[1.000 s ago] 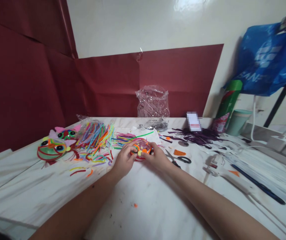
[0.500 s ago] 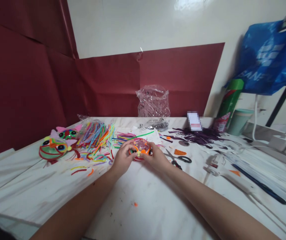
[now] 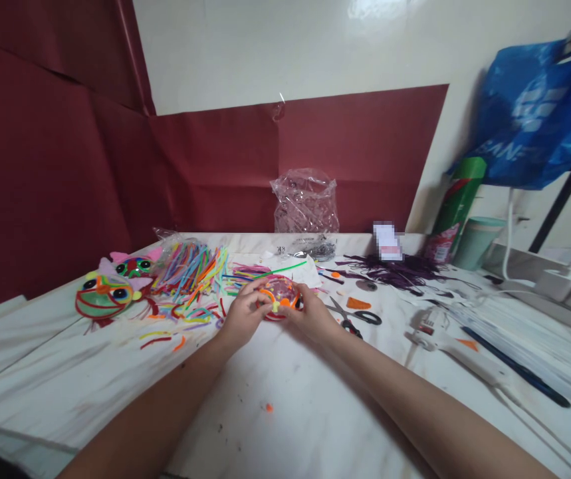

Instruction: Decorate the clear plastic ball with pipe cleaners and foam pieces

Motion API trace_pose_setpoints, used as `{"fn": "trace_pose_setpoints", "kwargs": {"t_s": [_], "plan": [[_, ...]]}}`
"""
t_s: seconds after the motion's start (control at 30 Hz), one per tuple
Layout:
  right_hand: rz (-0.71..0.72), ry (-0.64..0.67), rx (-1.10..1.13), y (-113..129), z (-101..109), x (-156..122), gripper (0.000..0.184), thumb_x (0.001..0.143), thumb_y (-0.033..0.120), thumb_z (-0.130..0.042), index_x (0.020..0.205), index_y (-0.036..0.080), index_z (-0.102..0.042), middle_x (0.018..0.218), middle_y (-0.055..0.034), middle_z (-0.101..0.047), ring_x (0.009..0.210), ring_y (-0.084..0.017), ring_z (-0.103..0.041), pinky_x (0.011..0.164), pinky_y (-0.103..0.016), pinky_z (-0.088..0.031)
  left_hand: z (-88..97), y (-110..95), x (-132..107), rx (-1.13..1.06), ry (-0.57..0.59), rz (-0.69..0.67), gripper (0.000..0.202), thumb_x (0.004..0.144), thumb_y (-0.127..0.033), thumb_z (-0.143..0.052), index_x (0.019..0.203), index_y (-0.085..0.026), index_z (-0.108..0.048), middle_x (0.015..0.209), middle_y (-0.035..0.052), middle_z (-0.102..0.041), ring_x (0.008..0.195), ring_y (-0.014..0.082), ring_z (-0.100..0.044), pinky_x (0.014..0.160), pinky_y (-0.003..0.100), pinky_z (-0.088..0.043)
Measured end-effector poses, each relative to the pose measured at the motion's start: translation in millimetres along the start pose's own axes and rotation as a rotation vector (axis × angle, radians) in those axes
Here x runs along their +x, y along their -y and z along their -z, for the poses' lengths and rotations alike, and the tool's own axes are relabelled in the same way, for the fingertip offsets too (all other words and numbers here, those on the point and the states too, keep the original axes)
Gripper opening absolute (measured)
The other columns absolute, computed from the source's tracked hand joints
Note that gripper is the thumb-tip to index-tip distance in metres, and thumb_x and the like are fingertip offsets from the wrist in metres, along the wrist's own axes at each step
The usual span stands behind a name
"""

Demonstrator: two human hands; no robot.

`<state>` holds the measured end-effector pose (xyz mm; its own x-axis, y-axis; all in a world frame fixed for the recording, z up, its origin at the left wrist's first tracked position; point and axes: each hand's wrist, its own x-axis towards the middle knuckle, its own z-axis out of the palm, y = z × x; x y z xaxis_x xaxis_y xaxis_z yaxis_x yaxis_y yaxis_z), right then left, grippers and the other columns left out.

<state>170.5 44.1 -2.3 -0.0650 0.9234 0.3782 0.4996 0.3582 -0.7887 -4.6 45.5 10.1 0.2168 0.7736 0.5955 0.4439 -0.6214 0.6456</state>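
Between my two hands sits a small rounded craft face, clear with red, orange and yellow trim and dark eyes. My left hand is closed on its left side, thumb on the front. My right hand grips the right side, its thumb near the yellow piece at the centre. Fingers cover much of the craft face's edges. Scissors with black handles lie open just right of my right hand, beside an orange felt scrap.
Two finished-looking craft faces stand at left, near a bundle of colourful pipe cleaners and loose cut pieces. Purple strands lie at back right. A white glue gun with its cord rests at right, beside a dark pen-like stick.
Both hands keep hold of the craft face in nearly the same place. The left fingers and thumb shift slightly, covering more of the left eye. The whole view drifts a little.
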Motion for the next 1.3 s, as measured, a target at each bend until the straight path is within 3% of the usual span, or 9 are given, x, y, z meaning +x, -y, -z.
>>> {"fn": "trace_pose_setpoints", "kwargs": {"t_s": [0.3, 0.53, 0.83, 1.03, 1.2, 1.3], "plan": [[0.052, -0.014, 0.064, -3, -6, 1, 0.055, 0.07, 0.03, -0.066, 0.119, 0.015, -0.048, 0.115, -0.0119, -0.059, 0.104, -0.024, -0.055, 0.089, -0.038, -0.043, -10.6, 5, -6, 0.1, -0.101, -0.04, 0.011, 0.074, -0.019, -0.056, 0.064, -0.021, -0.06, 0.124, 0.0052, -0.056, 0.117, 0.0248, -0.047, 0.101, 0.044, -0.035], [0.015, -0.007, 0.078, -2, 0, 0, 0.051, 0.07, 0.031, -0.066, 0.116, 0.014, -0.05, 0.106, -0.0099, -0.063, 0.093, -0.022, -0.058, 0.082, -0.036, -0.046, -5.7, 2, -4, 0.138, -0.009, -0.107, 0.011, 0.075, -0.017, -0.056, 0.068, -0.022, -0.064, 0.125, 0.0059, -0.057, 0.119, 0.0254, -0.046, 0.101, 0.046, -0.034], [0.022, -0.01, 0.081, 6, -2, -1, 0.051, 0.068, 0.03, -0.067, 0.114, 0.012, -0.052, 0.105, -0.0106, -0.064, 0.092, -0.022, -0.059, 0.078, -0.033, -0.047, -7.7, 3, -4, 0.125, -0.077, -0.117, 0.01, 0.073, -0.015, -0.058, 0.066, -0.021, -0.063, 0.117, 0.0065, -0.06, 0.113, 0.0245, -0.05, 0.098, 0.044, -0.037], [-0.039, 0.09, -0.002, 15, 13, -2, 0.052, 0.068, 0.037, -0.067, 0.114, 0.013, -0.057, 0.105, -0.0108, -0.067, 0.094, -0.025, -0.062, 0.077, -0.032, -0.048, -8.0, -5, -8, 0.01, -0.108, -0.022, 0.006, 0.072, -0.019, -0.059, 0.07, -0.021, -0.064, 0.112, 0.0065, -0.06, 0.11, 0.024, -0.052, 0.098, 0.041, -0.038], [-0.038, 0.085, -0.135, 22, 25, -2, 0.059, 0.068, 0.042, -0.067, 0.118, 0.012, -0.056, 0.111, -0.0141, -0.063, 0.098, -0.026, -0.059, 0.082, -0.034, -0.045, -11.2, -7, -9, -0.107, -0.102, 0.079, 0.005, 0.07, -0.021, -0.06, 0.068, -0.019, -0.064, 0.113, 0.008, -0.057, 0.112, 0.024, -0.052, 0.098, 0.039, -0.037], [-0.063, 0.11, -0.18, 27, 27, -4, 0.059, 0.069, 0.045, -0.066, 0.118, 0.012, -0.057, 0.108, -0.0137, -0.065, 0.09, -0.025, -0.061, 0.076, -0.033, -0.046, -11.5, -8, -10, -0.134, -0.101, 0.105, 0.004, 0.069, -0.022, -0.061, 0.068, -0.019, -0.064, 0.111, 0.0081, -0.058, 0.111, 0.0244, -0.052, 0.099, 0.04, -0.037]]}}
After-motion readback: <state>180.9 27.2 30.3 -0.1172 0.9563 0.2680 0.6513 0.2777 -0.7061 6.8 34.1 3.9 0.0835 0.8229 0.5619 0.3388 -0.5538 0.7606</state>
